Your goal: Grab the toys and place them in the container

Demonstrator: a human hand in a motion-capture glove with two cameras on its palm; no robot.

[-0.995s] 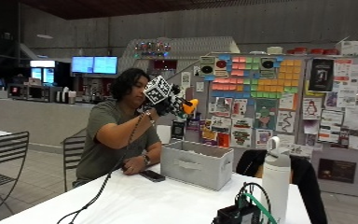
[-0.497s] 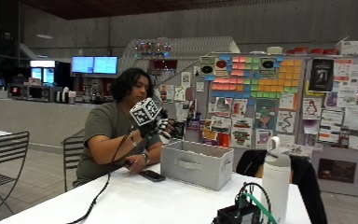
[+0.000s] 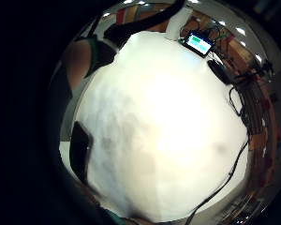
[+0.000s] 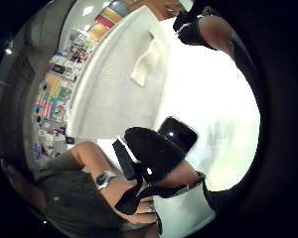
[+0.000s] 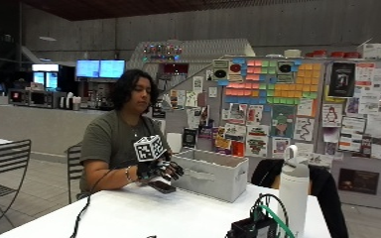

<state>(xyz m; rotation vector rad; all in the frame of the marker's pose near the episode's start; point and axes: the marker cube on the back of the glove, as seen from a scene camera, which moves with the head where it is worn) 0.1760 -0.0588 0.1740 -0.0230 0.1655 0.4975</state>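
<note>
Outside view: the gloved right hand (image 5: 156,169) is held low over the white desk (image 5: 144,214), just beside the grey container (image 5: 212,179) and above a dark flat slab (image 5: 162,187) lying on the desk. The state of the grip cannot be told, as the hand is seen only as a dark mass. No toy can be identified with certainty on the desk or in the hand, and the container's inside is hidden. The step in hand is judged to be a reach between deposits. For the next move, a toy would have to be located, enclosed and lifted over the container's rim. The container is shown as a rectangular, open-topped bin, apparently of matte fabric, with a pale strap handle on its side wall. The desk surface is smooth and plain. A tall white bottle (image 5: 293,191) with a loop cap is stood well apart.
</note>
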